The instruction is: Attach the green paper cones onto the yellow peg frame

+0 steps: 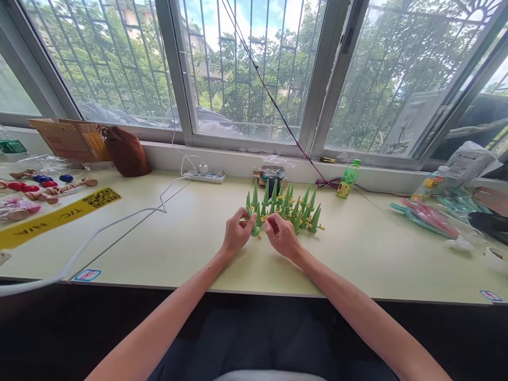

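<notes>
Several green plant-watering spikes with small yellow valves stand points up in a cluster on the table, in the head view. At the cluster's near left corner, my left hand is closed, its thumb and fingers on a spike. A yellow valve shows at the base of that spike. Just to the right, my right hand has its fingers curled into a pinch in front of other spikes. What lies between its fingertips, if anything, is hidden. Both hands are low over the table.
A black container stands behind the spikes. To the right are a green bottle and plastic-wrapped items. A power strip, white cable, brown pouch and wooden toys are on the left.
</notes>
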